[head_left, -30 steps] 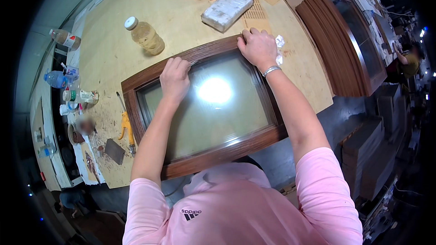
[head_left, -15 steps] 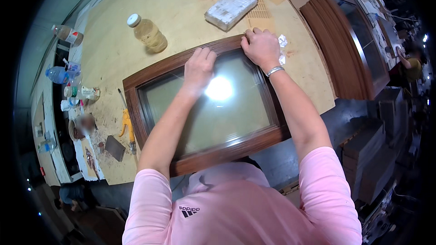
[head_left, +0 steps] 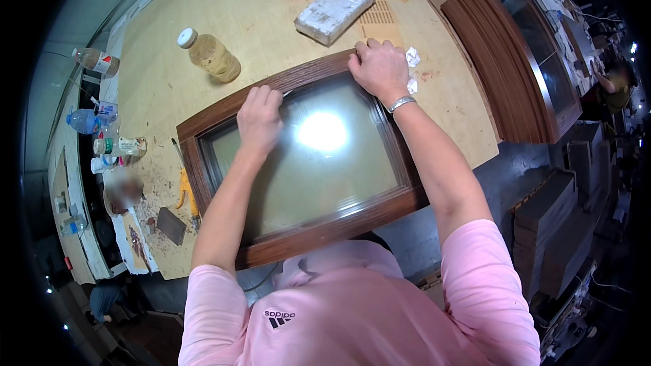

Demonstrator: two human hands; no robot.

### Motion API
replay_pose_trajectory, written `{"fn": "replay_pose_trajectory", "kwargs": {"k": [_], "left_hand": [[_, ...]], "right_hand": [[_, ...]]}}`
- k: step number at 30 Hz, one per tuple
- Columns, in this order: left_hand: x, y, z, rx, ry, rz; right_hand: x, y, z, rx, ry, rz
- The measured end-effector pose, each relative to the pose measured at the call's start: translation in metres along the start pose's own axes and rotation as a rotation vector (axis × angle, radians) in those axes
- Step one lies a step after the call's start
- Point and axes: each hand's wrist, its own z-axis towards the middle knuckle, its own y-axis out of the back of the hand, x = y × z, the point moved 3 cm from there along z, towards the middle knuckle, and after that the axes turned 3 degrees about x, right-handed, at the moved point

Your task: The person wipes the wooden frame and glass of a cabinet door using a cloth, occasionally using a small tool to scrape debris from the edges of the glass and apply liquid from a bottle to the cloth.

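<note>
A brown wooden frame (head_left: 313,72) with a glass pane (head_left: 322,179) lies at the table's near edge, in front of my body. My left hand (head_left: 260,120) is closed at the inner edge of its far rail, fingertips pinched together. A small pale sliver shows beside those fingers, but what they hold is too small to make out. At the far right corner, my right hand (head_left: 380,69) wraps its fingers over the rail. A bright light reflects in the glass between my arms.
Beyond the frame stand a bottle of yellowish liquid (head_left: 215,61) and a whitish wrapped block (head_left: 336,12). Crumpled white paper (head_left: 412,57) lies by my right hand. Stacked wooden frames (head_left: 491,61) occupy the right side. A yellow-handled tool (head_left: 187,193) and a dark block (head_left: 171,226) lie left.
My left hand has slid leftward along the inner edge of the far rail. My right hand keeps its hold at the far right corner. The whole view has shifted slightly.
</note>
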Motion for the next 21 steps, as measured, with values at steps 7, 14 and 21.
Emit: {"fn": "replay_pose_trajectory", "kwargs": {"k": [7, 14, 21], "left_hand": [[-0.002, -0.004, 0.004, -0.041, -0.039, 0.017], [-0.002, 0.004, 0.001, -0.081, -0.035, 0.076], [-0.001, 0.002, -0.002, -0.089, -0.019, 0.064]], "right_hand": [[0.003, -0.001, 0.0, -0.018, 0.012, -0.005], [0.001, -0.003, 0.0, -0.045, 0.012, -0.035], [-0.003, -0.004, -0.001, -0.021, 0.004, -0.024]]}}
